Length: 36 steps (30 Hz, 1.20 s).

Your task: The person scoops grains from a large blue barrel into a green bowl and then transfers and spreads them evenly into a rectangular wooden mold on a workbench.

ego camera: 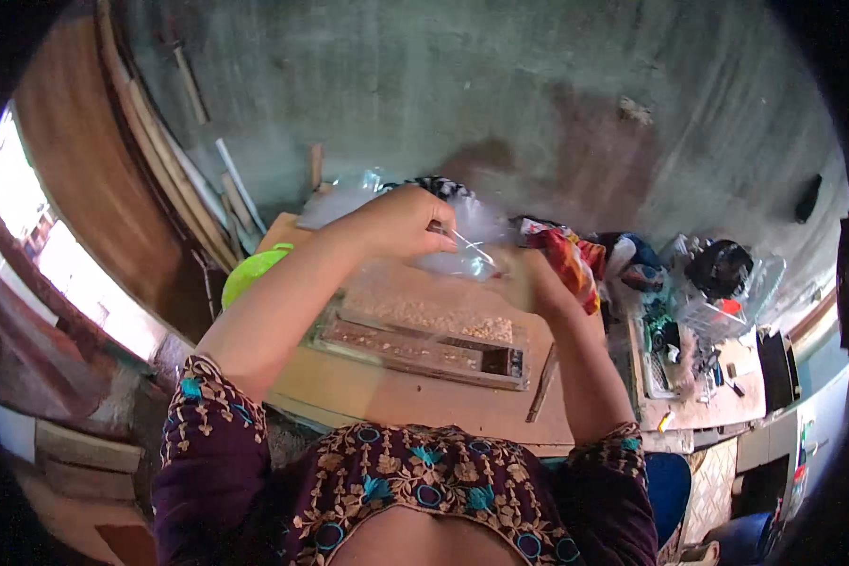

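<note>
My left hand (414,223) is raised over the far part of the table, thumb and fingers pinched on the edge of a clear plastic bag (460,265). Close to the bag's other side is my right hand (527,276), blurred by motion; its fingers are hard to make out, and I cannot tell whether they grip the bag. Below the hands lies a long wooden frame (424,351) with a dark, deeper recess at its right end. Small pale bits, like seeds or grain (431,311), are spread along its far side. A thin wooden stick (542,385) rests to its right.
Several clear plastic bags (325,205) lie against the wall behind. A lime-green plastic object (251,274) is at the left edge. To the right are a red and yellow packet (573,262), a clear basket (722,315) and a cluttered side table (739,403).
</note>
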### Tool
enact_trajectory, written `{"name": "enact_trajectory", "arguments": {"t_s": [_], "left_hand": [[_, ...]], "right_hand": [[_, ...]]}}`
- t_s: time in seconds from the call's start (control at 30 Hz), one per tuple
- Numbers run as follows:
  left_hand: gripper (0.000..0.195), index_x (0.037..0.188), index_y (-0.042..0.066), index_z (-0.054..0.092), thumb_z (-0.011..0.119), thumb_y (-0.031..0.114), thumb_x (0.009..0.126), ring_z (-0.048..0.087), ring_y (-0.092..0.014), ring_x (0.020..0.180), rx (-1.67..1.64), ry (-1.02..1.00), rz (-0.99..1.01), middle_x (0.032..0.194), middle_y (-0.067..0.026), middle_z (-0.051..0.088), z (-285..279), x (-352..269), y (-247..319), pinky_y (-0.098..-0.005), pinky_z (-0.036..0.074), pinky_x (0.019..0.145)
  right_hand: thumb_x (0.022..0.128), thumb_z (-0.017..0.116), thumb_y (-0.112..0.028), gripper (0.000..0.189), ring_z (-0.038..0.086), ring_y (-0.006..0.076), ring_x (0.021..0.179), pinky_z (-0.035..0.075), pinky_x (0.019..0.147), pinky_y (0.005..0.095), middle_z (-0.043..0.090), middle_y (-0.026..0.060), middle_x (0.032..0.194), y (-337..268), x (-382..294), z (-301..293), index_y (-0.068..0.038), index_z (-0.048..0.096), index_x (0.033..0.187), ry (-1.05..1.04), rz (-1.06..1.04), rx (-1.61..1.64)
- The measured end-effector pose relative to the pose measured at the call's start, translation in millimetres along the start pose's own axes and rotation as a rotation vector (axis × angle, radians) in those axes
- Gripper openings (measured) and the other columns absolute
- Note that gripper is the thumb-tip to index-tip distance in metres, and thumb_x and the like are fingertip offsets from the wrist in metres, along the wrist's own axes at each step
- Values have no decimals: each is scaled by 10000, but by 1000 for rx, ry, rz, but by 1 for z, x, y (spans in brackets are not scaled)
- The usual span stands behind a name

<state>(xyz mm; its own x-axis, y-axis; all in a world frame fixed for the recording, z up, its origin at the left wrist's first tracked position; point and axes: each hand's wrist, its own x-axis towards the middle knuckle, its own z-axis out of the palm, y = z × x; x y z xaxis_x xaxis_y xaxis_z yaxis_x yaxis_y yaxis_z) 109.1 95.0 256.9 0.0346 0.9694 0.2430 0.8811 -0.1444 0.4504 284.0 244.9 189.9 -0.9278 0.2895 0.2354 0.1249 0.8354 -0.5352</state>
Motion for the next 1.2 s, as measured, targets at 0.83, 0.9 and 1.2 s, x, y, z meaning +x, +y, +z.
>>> {"name": "enact_trajectory", "arguments": {"t_s": [0.83,0.9,1.2], "left_hand": [[183,830,50,523,520,232,840,542,-124,682,-779,148,-421,754,-24,583,59,-66,-112,-274,413,641],[198,778,68,515,526,258,834,573,-165,666,-488,233,-394,718,-26,587,64,-61,-107,-308,425,587],[169,736,106,491,626,193,683,557,-249,745,613,430,397,746,-53,556,89,-133,-112,-400,449,751]], "right_hand": [[776,584,-104,151,525,94,570,396,491,217,551,7,637,90,-61,-41,26,590,854,147,516,92],[770,601,-129,148,527,95,592,409,519,232,551,12,641,88,-66,-36,1,585,840,452,354,304],[742,545,47,76,575,246,844,445,760,312,583,129,842,67,-150,75,12,551,808,662,281,75]]}}
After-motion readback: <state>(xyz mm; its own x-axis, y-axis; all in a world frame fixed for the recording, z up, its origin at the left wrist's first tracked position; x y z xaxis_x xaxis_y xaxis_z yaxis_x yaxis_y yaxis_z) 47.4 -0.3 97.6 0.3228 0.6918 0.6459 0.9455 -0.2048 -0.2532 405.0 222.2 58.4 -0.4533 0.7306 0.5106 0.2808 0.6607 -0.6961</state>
